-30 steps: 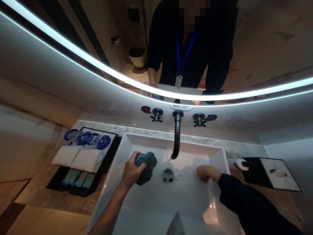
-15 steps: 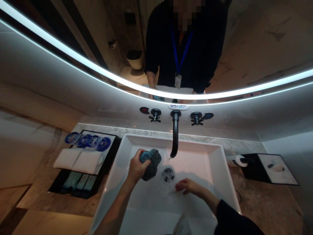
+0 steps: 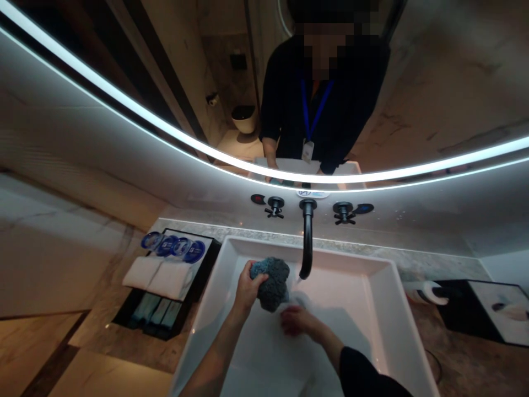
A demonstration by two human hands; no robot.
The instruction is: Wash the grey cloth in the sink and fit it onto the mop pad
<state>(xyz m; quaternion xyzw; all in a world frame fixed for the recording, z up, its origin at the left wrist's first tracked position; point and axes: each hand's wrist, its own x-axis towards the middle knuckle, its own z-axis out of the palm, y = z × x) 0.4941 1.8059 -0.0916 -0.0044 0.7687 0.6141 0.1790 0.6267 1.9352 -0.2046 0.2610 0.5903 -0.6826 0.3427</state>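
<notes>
While the left hand (image 3: 247, 288) grips blue-grey cloth (image 3: 274, 285), the right hand (image 3: 295, 321) has moved closer.
It's at the cloth's five o'clock, too blurred to tell its grip; both now seem engaged.

A hand could pass over the right half of the white basin (image 3: 339, 289), between the right hand (image 3: 295, 321) and the right wall. On the far side the black spout (image 3: 307, 237) overhangs it; the left hand (image 3: 247, 286) and blue-grey cloth (image 3: 273, 286) block the left-centre, with a black tray (image 3: 210, 258) beyond the left rim.
</notes>
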